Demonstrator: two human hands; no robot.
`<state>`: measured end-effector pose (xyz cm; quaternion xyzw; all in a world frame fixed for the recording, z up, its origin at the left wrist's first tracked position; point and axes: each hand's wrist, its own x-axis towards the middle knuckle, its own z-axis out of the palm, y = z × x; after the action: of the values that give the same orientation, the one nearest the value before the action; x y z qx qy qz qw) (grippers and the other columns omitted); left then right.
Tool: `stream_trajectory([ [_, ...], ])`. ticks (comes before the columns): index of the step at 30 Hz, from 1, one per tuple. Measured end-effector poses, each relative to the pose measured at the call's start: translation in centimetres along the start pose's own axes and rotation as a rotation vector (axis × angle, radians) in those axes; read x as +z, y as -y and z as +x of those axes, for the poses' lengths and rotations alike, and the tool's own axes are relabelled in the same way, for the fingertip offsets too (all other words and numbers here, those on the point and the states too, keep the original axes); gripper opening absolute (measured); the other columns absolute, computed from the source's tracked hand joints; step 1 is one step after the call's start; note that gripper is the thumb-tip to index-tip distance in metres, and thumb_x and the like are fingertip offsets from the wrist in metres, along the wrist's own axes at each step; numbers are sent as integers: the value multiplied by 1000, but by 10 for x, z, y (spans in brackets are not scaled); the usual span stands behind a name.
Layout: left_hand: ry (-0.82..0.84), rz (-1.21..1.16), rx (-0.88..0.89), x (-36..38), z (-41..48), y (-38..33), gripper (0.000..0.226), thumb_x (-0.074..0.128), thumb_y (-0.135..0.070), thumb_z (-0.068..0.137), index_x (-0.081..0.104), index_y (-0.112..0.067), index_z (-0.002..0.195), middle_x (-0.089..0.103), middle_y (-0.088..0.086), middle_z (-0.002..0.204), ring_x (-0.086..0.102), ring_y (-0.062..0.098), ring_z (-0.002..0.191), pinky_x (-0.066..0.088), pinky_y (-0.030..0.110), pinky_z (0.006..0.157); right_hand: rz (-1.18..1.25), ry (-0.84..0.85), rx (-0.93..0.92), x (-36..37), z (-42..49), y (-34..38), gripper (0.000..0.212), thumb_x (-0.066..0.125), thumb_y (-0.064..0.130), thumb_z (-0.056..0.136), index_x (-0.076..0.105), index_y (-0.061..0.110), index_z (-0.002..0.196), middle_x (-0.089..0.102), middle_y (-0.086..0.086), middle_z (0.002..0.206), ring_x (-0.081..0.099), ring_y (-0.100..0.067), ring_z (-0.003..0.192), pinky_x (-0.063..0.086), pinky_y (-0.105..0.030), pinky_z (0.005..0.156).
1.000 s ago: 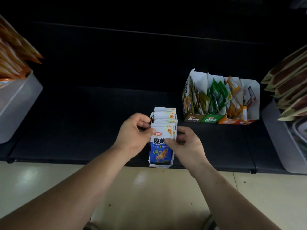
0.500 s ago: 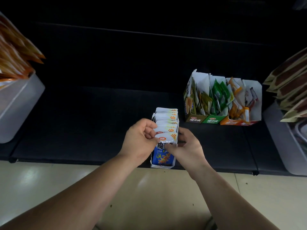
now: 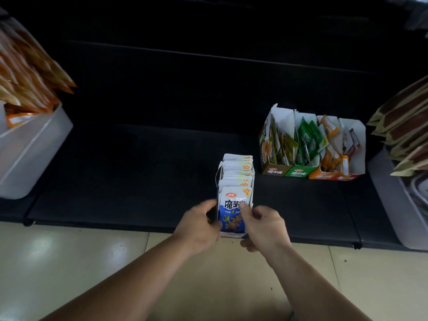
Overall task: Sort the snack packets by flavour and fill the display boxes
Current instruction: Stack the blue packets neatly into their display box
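Note:
A white display box [image 3: 235, 157] stands near the front edge of the black shelf, packed with a row of several blue-and-white snack packets [image 3: 235, 179]. My left hand [image 3: 199, 225] grips the box's front left side. My right hand [image 3: 264, 225] holds the front right side, its thumb pressing on the face of the front blue packet [image 3: 231, 212]. At the right back stand several joined display boxes: an olive one [image 3: 274, 171], a green one [image 3: 298, 173], an orange one [image 3: 323, 175] and a red one [image 3: 349, 177], each holding packets of its own colour.
A white bin [image 3: 30, 154] with orange packets sits at the left. Another white bin [image 3: 393, 198] with brown-and-cream packets sits at the right. The black shelf [image 3: 129, 177] ends just in front of my hands, above a beige tiled floor [image 3: 69, 262].
Both hands have slid from the tops of the front packets down to the sides of the box's front. The front blue packet now shows its full face.

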<state>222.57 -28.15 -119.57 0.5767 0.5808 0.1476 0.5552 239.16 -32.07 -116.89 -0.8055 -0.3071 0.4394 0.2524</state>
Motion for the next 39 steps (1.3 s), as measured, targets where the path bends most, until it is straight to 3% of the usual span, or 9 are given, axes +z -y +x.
stream_trajectory([
  [5, -36, -124, -19, 0, 23, 2, 50, 63, -9, 98, 58, -36, 140, 76, -1, 81, 76, 13, 70, 64, 37, 71, 31, -103, -119, 10, 16, 0, 49, 63, 70, 82, 62, 21, 82, 73, 2, 78, 74, -22, 72, 63, -51, 65],
  [8, -114, -109, 23, -4, 47, -6, 53, 67, -9, 94, 59, -37, 138, 76, 1, 74, 75, 15, 68, 64, 44, 77, -3, -95, -217, 6, 28, 14, 20, 70, 47, 93, 63, 29, 102, 73, 8, 87, 70, -8, 79, 61, -36, 71],
  [11, -147, -116, 110, -5, 61, -16, 57, 75, -11, 89, 61, -40, 135, 77, -9, 79, 72, 4, 73, 59, 25, 71, -88, -40, -351, 0, 41, 29, 42, 72, 32, 95, 53, 37, 132, 70, 17, 96, 67, 2, 85, 53, -16, 72],
  [16, -195, -50, 291, 0, 84, -24, 58, 78, -16, 88, 59, -43, 136, 76, -20, 98, 72, -1, 86, 59, 24, 80, -343, 25, -473, 0, 76, 39, 76, 68, 27, 93, 31, 39, 158, 66, 5, 122, 66, -11, 105, 55, -28, 88],
  [21, -285, 165, 311, -6, 109, -38, 50, 73, -22, 92, 57, -35, 138, 72, -14, 89, 69, 4, 77, 51, 19, 63, -286, 127, -371, -15, 100, 51, 88, 68, 31, 94, 13, 53, 160, 69, 11, 113, 66, -6, 96, 48, -18, 75],
  [25, -336, 286, 242, -15, 127, -53, 44, 73, -32, 91, 55, -35, 132, 71, -9, 87, 69, 14, 77, 51, 29, 59, -312, 160, -360, -23, 110, 63, 95, 69, 31, 94, 5, 58, 159, 69, 13, 120, 68, -7, 103, 58, -29, 87],
  [31, -350, 257, 220, -10, 143, -60, 41, 70, -26, 94, 57, -31, 133, 73, -5, 92, 70, 14, 80, 58, 32, 64, -441, 128, -402, -38, 100, 78, 80, 66, 30, 96, 19, 55, 156, 60, 12, 112, 64, -11, 99, 57, -30, 83],
  [36, -306, 257, 182, -12, 146, -66, 49, 64, -23, 98, 54, -38, 144, 75, -5, 106, 69, 15, 88, 50, 25, 63, -526, 141, -330, -65, 90, 80, 75, 67, 40, 97, 28, 38, 160, 57, 0, 146, 57, -15, 130, 49, -31, 105],
  [39, -317, 258, 156, -13, 144, -65, 50, 60, -22, 100, 52, -41, 146, 75, -4, 105, 67, 13, 83, 49, 25, 60, -497, 98, -334, -76, 89, 73, 64, 66, 41, 97, 40, 36, 155, 64, 4, 134, 61, -12, 117, 51, -27, 94],
])
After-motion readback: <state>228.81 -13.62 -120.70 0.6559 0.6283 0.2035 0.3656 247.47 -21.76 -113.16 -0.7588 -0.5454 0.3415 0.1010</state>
